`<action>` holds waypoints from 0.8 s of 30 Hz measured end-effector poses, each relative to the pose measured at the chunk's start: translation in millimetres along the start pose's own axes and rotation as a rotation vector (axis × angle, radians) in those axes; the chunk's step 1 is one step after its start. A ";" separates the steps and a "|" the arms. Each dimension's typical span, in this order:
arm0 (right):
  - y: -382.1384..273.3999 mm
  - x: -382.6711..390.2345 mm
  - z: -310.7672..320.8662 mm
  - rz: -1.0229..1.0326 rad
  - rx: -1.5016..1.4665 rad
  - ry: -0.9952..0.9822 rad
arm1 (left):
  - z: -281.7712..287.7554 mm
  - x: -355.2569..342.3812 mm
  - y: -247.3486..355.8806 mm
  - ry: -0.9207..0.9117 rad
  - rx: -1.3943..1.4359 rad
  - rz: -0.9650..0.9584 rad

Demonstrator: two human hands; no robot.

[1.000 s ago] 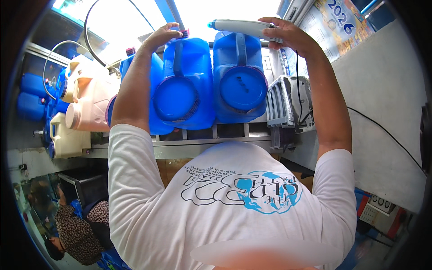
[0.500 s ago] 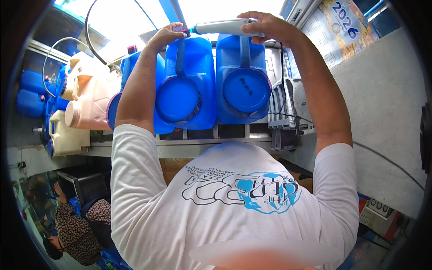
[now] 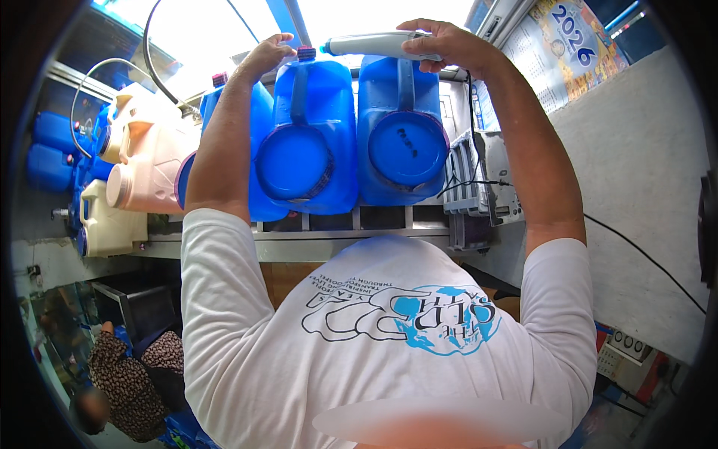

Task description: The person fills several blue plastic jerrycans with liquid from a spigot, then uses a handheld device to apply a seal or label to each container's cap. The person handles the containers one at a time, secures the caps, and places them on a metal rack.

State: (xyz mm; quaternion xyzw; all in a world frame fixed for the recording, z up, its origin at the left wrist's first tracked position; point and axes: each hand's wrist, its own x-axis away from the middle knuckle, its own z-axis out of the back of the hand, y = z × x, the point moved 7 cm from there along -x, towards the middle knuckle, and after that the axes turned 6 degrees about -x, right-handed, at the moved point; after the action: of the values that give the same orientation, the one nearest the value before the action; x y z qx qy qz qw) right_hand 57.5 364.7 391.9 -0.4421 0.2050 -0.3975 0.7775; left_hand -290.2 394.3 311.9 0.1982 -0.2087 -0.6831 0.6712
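Fingers [image 3: 417, 27] of right hand [image 3: 460, 49] curled around smooth, tapered pale tool [image 3: 374, 43], left fingers [image 3: 281, 37] slightly spread beside ribbed cap [image 3: 306, 53]

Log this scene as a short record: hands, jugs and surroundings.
Left hand: beside the dark reddish cap of the middle blue jug; contact unclear
Right hand: gripping a pale corded tool, blue tip toward the cap but apart from it
Nearest jugs: three blue, side by side; the left jug partly behind the left arm
Surroundings: pale jugs at left; wall calendar upper right; another person lower left
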 end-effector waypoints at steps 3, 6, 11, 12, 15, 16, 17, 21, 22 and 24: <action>-1.5 -0.1 -1.7 -0.006 -0.008 0.001 | -10.0 0.8 3.1 -0.014 0.166 -0.027; -5.3 -0.2 -0.3 0.010 0.009 0.029 | -11.7 1.4 3.5 -0.052 0.221 -0.007; -7.8 -0.3 -1.7 -0.012 0.033 0.026 | -4.5 3.4 4.2 -0.010 0.106 0.024; -8.5 -0.4 -2.2 -0.011 0.035 0.035 | -4.6 3.4 6.1 0.001 0.103 0.003; -11.3 -0.8 -5.1 0.002 0.037 0.034 | -12.2 1.2 7.6 -0.064 0.239 -0.025; -11.5 -0.8 -5.1 -0.002 0.041 0.038 | -12.7 -0.3 5.2 -0.063 0.213 -0.005; -11.7 -0.9 -4.7 -0.007 0.046 0.042 | -14.3 -1.6 2.8 -0.081 0.188 0.011; -10.9 -1.8 -3.6 -0.029 0.065 0.016 | -12.2 -5.4 2.0 0.002 0.184 -0.044; -11.2 -2.2 -3.5 -0.026 0.063 0.016 | -13.6 -6.2 2.3 -0.008 0.230 -0.048; -11.8 -3.2 -4.1 -0.019 0.060 0.014 | -20.0 -7.3 4.4 -0.072 0.296 -0.047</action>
State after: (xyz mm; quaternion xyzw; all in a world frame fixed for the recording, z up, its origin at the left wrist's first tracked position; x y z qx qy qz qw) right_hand 47.7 361.6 399.7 -0.4177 0.1940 -0.4140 0.7852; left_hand -275.4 401.2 297.6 0.2752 -0.3265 -0.6671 0.6104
